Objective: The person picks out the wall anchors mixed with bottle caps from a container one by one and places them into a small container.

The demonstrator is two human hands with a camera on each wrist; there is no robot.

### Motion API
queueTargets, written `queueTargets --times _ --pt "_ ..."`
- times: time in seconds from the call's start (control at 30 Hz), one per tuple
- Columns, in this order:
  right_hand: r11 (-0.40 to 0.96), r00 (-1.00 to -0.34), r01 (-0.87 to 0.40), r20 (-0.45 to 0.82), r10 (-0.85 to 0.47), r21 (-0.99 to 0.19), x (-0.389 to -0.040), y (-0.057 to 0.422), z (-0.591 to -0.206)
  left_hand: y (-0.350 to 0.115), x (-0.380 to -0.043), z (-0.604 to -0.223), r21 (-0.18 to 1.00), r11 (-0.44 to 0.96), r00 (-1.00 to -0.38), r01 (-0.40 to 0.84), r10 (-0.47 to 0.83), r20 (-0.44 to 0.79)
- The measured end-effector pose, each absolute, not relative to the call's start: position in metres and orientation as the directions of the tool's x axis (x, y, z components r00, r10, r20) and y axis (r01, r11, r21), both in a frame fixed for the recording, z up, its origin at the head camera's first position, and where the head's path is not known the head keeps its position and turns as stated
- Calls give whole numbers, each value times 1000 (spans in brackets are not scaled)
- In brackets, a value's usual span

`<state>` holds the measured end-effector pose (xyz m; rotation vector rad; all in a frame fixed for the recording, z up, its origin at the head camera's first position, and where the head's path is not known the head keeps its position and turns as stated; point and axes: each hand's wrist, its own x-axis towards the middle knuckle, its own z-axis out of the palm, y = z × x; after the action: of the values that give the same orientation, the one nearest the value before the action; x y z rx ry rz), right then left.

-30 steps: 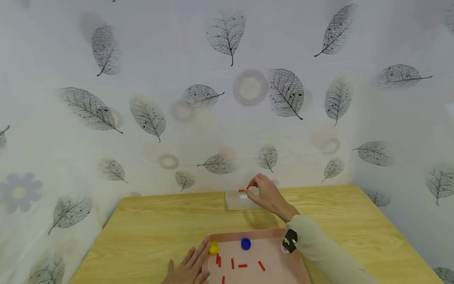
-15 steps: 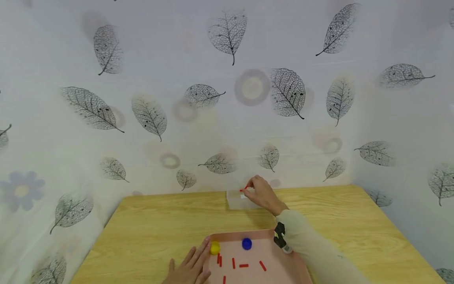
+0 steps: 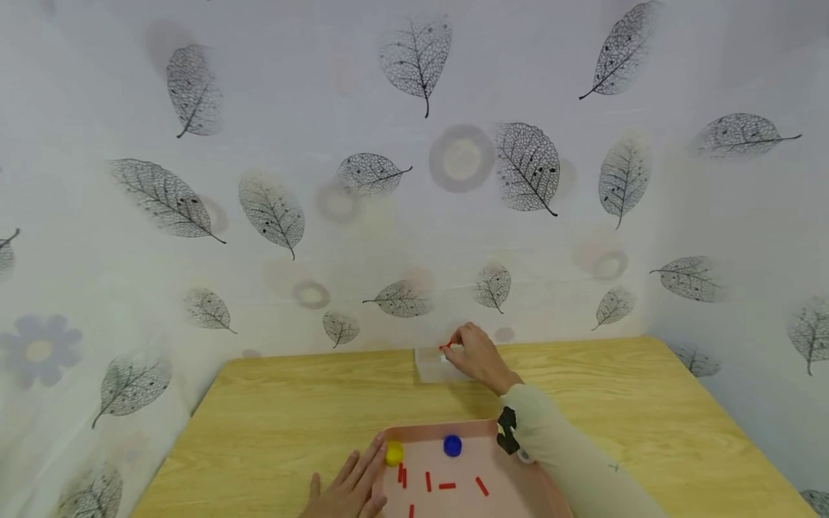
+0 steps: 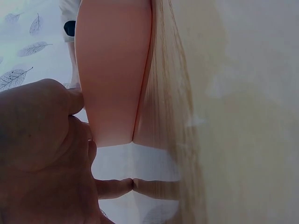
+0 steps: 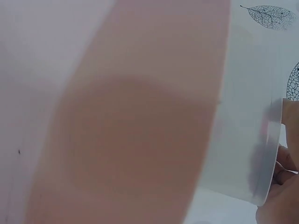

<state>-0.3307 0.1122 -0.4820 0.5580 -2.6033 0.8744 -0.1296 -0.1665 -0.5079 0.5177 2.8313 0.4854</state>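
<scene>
At the back of the table, my right hand [image 3: 479,358] pinches a small red stick [image 3: 451,343] over a translucent white box [image 3: 440,371]. A second red piece [image 3: 443,348] shows at the box's top, right by the fingertips. In the right wrist view, the box's side [image 5: 240,144] overlaps part of the right hand [image 5: 285,196]. My left hand [image 3: 350,489] lies with fingers extended along the left side of a pink tray [image 3: 424,432]. The left wrist view shows that hand [image 4: 42,149] against the tray's wall [image 4: 112,70].
Inside the tray are several red sticks [image 3: 447,486], a yellow round piece [image 3: 393,453] and a blue round piece [image 3: 452,445]. Its far right corner is behind the right sleeve [image 3: 570,453]. A leaf-patterned wall covering [image 3: 363,244] rises behind the wooden table [image 3: 291,403].
My right hand has moved slightly left and down with the red stick, bringing it close to the piece at the box's top. The left hand keeps its place at the tray.
</scene>
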Motion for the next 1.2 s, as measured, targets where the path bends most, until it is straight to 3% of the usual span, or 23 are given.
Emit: queueTargets --times 0.33,0.83,1.2 --pt "738 -862 -472 428 -271 -483 -328 115 -478 -165 -130 -506 349 884 -912 311 381 -153" --pt "655 -845 -507 473 -249 -561 -309 122 -455 -165 -129 -504 370 874 -905 316 395 -161" --pt "592 -748 -625 608 -267 -508 -275 135 -445 -167 -129 -505 354 883 -910 308 382 -161"
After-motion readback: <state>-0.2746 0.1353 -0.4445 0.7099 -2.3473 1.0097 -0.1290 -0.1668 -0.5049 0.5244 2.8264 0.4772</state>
